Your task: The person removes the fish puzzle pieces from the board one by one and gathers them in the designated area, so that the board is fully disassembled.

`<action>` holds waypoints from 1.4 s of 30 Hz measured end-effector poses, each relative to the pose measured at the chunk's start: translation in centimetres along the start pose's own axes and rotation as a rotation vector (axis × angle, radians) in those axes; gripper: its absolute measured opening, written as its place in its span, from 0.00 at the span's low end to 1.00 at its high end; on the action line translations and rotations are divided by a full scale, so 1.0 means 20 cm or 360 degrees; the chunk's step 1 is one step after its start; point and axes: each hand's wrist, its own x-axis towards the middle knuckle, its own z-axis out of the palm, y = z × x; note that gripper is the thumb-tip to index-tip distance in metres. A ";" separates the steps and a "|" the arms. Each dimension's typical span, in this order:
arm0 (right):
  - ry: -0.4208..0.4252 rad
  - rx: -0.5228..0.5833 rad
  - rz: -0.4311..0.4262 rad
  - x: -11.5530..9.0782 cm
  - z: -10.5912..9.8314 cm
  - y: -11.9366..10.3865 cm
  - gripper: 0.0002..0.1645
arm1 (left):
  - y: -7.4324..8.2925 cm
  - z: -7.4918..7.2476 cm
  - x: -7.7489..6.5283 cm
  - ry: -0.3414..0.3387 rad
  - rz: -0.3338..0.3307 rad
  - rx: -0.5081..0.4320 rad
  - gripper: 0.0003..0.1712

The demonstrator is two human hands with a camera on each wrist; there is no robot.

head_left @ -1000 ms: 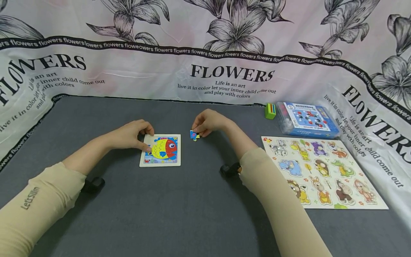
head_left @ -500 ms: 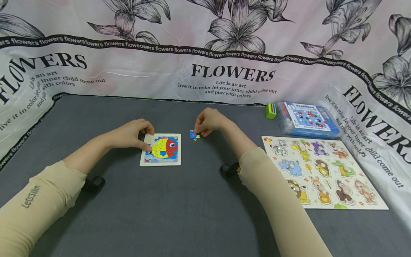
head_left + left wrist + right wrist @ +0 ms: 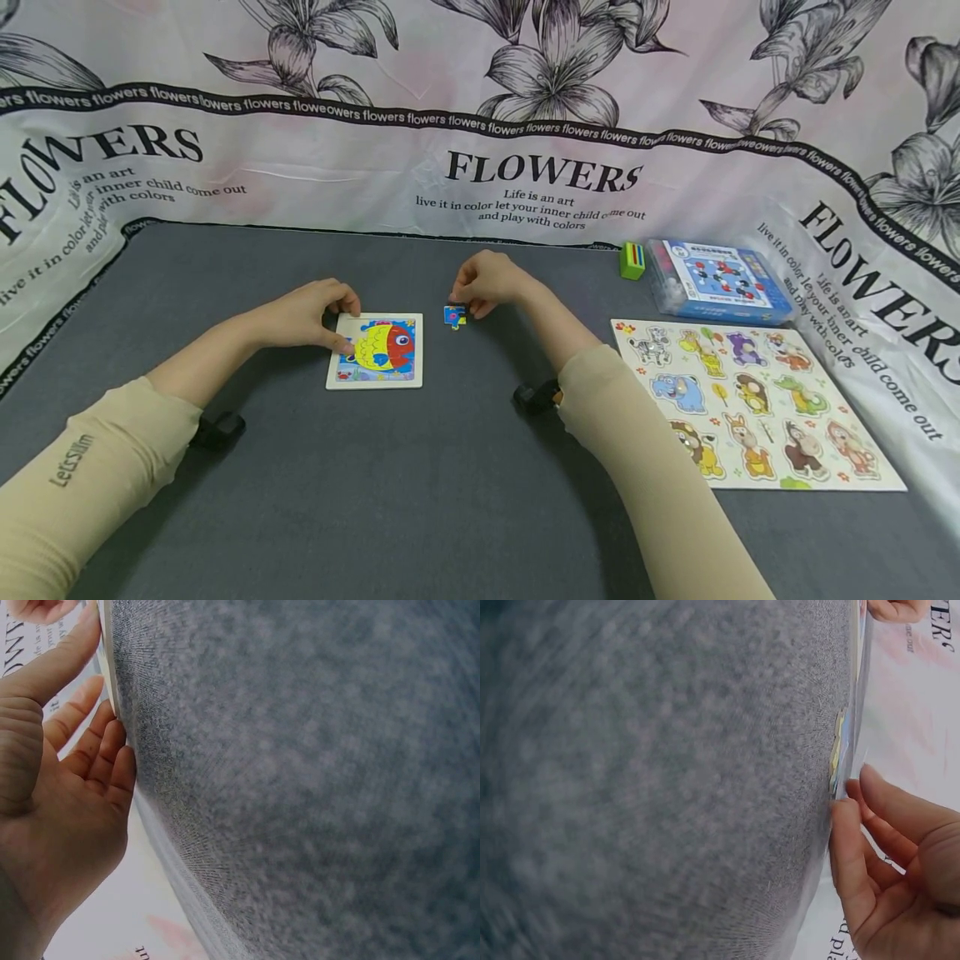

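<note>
A small square jigsaw puzzle (image 3: 375, 377) with a red and yellow fish lies in its pale frame. At its upper left corner my left hand (image 3: 309, 312) holds it, thumb on the picture and fingers at the top edge. My right hand (image 3: 487, 282) pinches at a blue and yellow puzzle piece (image 3: 454, 316) on the grey surface, right of the puzzle. Whether that is one piece or several joined is hard to tell. The right wrist view shows the piece (image 3: 840, 750) edge-on, lying flat by the curled fingertips (image 3: 845, 814); the exact contact is partly hidden.
A large animal peg board (image 3: 750, 404) lies to the right, partly behind the right sleeve. Beyond it stand a blue plastic box (image 3: 723, 279) and a small green block (image 3: 632, 259). A flower-printed sheet (image 3: 525, 200) rises along the back edge.
The puzzle piece under my right hand has turned slightly and more of it shows. The right hand has shifted only a little; my left hand and the framed puzzle stay in place.
</note>
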 end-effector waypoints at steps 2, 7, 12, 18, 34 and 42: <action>0.0054 0.0004 -0.0037 0.00 0.00 0.00 0.07 | 0.00 0.00 0.00 0.0002 -0.0001 -0.0002 0.30; 0.0166 0.0029 -0.0128 0.01 0.01 -0.03 0.05 | 0.00 0.00 0.00 0.0007 0.0002 0.0003 0.31; 0.0186 0.0064 -0.0209 0.04 0.04 -0.07 0.05 | 0.00 0.00 0.00 0.0007 0.0005 0.0015 0.31; 0.0050 0.0063 -0.0260 0.05 0.10 -0.18 0.07 | 0.00 0.00 0.01 -0.0002 0.0009 0.0020 0.30; -0.0316 -0.0140 -0.0396 0.08 0.27 -0.33 0.14 | 0.04 -0.02 0.01 -0.0067 -0.0011 0.0059 0.31; -0.0298 -0.0220 -0.0439 0.09 0.29 -0.33 0.14 | 0.08 0.00 0.04 -0.0031 0.0009 0.0081 0.33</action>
